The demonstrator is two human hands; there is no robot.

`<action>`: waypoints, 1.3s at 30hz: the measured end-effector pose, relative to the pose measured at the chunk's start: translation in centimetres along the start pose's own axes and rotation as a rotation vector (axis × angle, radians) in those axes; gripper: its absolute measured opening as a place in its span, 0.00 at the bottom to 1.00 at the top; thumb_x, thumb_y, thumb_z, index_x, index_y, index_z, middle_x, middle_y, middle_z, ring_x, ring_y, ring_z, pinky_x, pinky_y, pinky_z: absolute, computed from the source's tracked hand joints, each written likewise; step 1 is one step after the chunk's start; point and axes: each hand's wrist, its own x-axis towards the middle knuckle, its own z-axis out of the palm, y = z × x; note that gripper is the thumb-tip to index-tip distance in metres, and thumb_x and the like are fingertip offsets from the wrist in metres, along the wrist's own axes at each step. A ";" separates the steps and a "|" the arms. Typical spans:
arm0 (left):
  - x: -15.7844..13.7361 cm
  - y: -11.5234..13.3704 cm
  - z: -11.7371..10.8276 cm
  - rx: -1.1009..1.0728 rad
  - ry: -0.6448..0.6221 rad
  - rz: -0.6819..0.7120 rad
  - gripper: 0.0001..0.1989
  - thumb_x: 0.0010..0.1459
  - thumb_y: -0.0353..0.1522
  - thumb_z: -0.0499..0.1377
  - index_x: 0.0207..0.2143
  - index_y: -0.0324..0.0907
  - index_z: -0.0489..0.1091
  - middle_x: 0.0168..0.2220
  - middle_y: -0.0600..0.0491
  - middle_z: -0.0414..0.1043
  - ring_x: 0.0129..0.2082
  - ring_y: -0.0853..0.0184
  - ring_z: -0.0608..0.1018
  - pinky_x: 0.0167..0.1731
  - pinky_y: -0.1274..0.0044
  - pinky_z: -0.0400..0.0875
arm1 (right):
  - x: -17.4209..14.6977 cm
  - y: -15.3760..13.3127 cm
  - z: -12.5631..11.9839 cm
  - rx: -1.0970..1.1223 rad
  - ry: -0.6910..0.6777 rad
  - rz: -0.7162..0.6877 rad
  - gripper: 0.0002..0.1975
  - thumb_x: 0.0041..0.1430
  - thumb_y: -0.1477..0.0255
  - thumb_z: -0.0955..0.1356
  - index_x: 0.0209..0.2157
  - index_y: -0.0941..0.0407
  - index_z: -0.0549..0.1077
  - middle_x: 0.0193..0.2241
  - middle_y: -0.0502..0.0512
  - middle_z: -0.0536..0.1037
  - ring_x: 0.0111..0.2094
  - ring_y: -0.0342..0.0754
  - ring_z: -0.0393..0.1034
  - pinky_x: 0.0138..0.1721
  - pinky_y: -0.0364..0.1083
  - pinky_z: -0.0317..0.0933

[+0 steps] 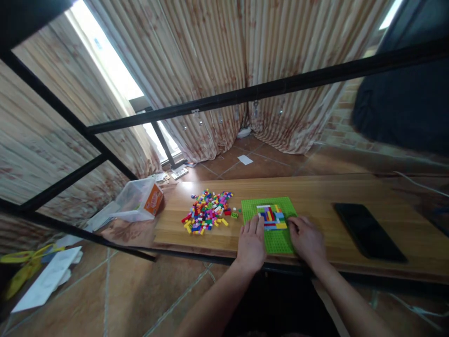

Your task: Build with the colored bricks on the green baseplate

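A green studded baseplate [277,245] lies on the wooden table, bearing a block of toy bricks [271,217] in several colours. My left hand [251,241] rests over the plate's left side, fingers stretched out and close together, their tips beside the bricks near a small white piece. At the plate's right edge, my right hand [307,238] has its fingers curled in, with thumb and forefinger close to the brick block. Whether anything is between them is hidden. Left of the plate spreads a loose pile of small bricks [208,210], with a few stray ones between pile and plate.
A black phone or tablet [368,231] lies on the table [315,192] at the right. Past the table's left end stands a clear plastic box [135,199] with an orange label. A black metal rail [217,102] crosses before the curtains [206,51].
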 end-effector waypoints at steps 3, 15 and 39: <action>-2.4 -1.3 -0.3 -0.061 0.043 -0.086 0.25 0.58 0.27 0.50 0.59 0.39 0.59 0.59 0.42 0.62 0.56 0.56 0.67 0.56 0.64 0.63 | -0.1 0.3 0.1 -0.017 0.010 -0.020 0.14 0.61 0.68 0.59 0.36 0.55 0.74 0.35 0.56 0.76 0.34 0.50 0.69 0.35 0.48 0.61; -4.9 -8.5 -2.8 -0.203 0.344 -0.474 0.13 0.58 0.25 0.51 0.44 0.42 0.69 0.40 0.49 0.70 0.43 0.65 0.73 0.45 0.70 0.70 | -0.5 0.8 0.3 -0.053 0.031 -0.036 0.15 0.60 0.66 0.59 0.37 0.55 0.75 0.36 0.58 0.76 0.34 0.52 0.69 0.33 0.49 0.61; 1.1 -4.0 -3.1 -0.524 0.247 -0.357 0.04 0.57 0.29 0.54 0.36 0.41 0.67 0.27 0.56 0.69 0.26 0.72 0.73 0.29 0.79 0.67 | 0.2 -0.5 -0.3 0.075 -0.014 0.047 0.13 0.60 0.72 0.60 0.37 0.55 0.75 0.35 0.56 0.75 0.37 0.50 0.69 0.39 0.47 0.61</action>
